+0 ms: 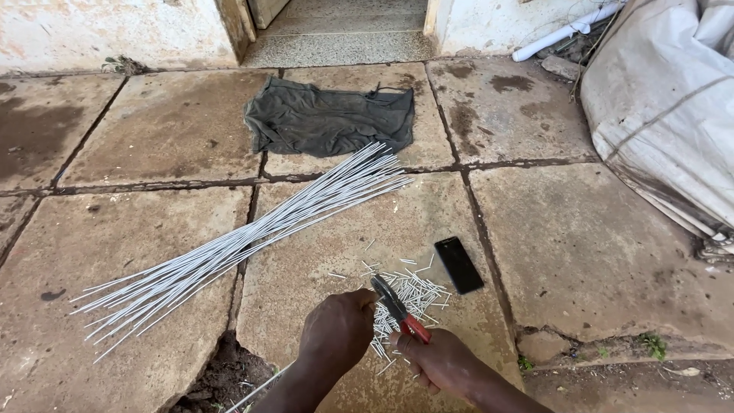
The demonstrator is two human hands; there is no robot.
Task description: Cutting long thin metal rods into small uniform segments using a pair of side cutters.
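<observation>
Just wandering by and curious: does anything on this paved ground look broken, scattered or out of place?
Yes. The concrete paving slab is broken at its near corner, exposing dark soil. Short white wire offcuts lie scattered loose by the red-handled pliers, and a black phone lies on the bare ground beside them.

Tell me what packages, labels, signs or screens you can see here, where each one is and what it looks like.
Phone: lies flat on the paving slab, right of the pile of short cut wire pieces; slim black rectangle, screen dark.
Big sack: at the right edge by the wall; bulky, off-white woven material with pale straps.
No labels or signs visible.
</observation>
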